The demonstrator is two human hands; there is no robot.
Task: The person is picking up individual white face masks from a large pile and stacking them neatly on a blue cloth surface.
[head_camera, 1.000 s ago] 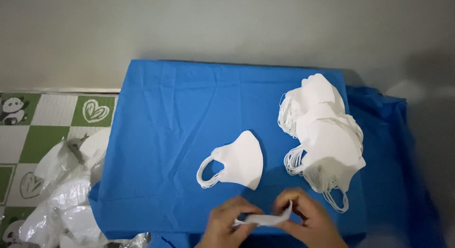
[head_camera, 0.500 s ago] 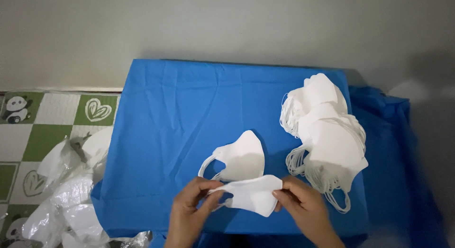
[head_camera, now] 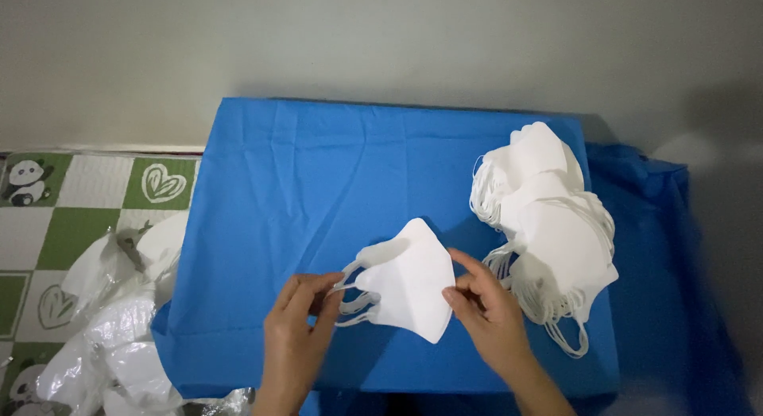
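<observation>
A folded white face mask (head_camera: 409, 285) lies on the blue cloth (head_camera: 318, 178), stacked over another white mask whose ear loops peek out at its left. My left hand (head_camera: 298, 328) pinches the ear loops at the mask's left end. At the mask's right edge, my right hand (head_camera: 489, 313) holds it with fingertips. A heap of several white masks (head_camera: 552, 229) sits to the right on the cloth, close to my right hand.
The cloth covers a low surface against a grey wall (head_camera: 381, 42). A green and white patterned mat (head_camera: 48, 225) lies on the left, with crumpled clear plastic bags (head_camera: 111, 336) on it. More blue cloth (head_camera: 675, 305) drapes at the right.
My hands carried a white mask up from the cloth's near edge and set it on top of the mask lying in the middle. The heap stayed put.
</observation>
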